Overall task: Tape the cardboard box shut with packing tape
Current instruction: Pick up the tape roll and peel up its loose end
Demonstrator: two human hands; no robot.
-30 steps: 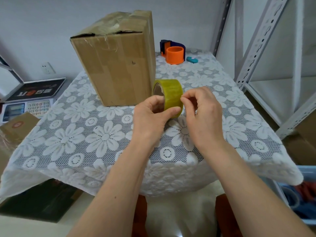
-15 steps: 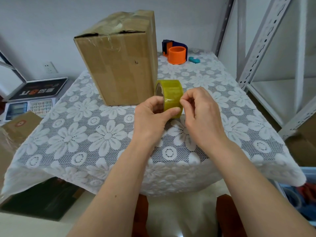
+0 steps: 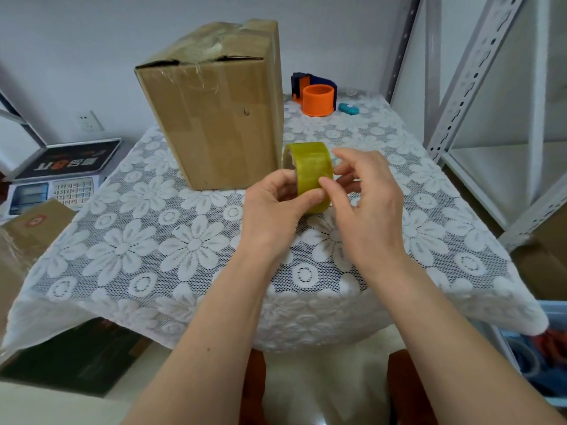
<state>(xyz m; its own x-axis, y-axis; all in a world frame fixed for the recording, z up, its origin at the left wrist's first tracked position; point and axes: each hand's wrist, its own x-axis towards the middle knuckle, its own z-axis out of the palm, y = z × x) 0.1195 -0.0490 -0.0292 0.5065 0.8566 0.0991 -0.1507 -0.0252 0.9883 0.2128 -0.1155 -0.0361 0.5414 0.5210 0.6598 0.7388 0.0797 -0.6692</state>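
Observation:
A tall cardboard box (image 3: 214, 115) stands upright on the lace-covered table (image 3: 138, 250), its top flaps folded over with old clear tape on them. Just right of its lower corner I hold a yellowish roll of packing tape (image 3: 310, 170) on edge above the cloth. My left hand (image 3: 273, 210) grips the roll from the left, thumb on its outer face. My right hand (image 3: 365, 204) is beside it, thumb and forefinger pinching at the roll's surface, the other fingers spread.
An orange and blue tape dispenser (image 3: 316, 98) and a small teal object (image 3: 349, 108) lie at the table's far side. A grey metal shelf frame (image 3: 460, 96) rises on the right. A scale with a keypad (image 3: 58, 185) and another carton (image 3: 27, 240) sit left.
The roll and both hands stay in place; my right fingers have shifted slightly on the roll's face and spread wider. The camera view has drifted a little.

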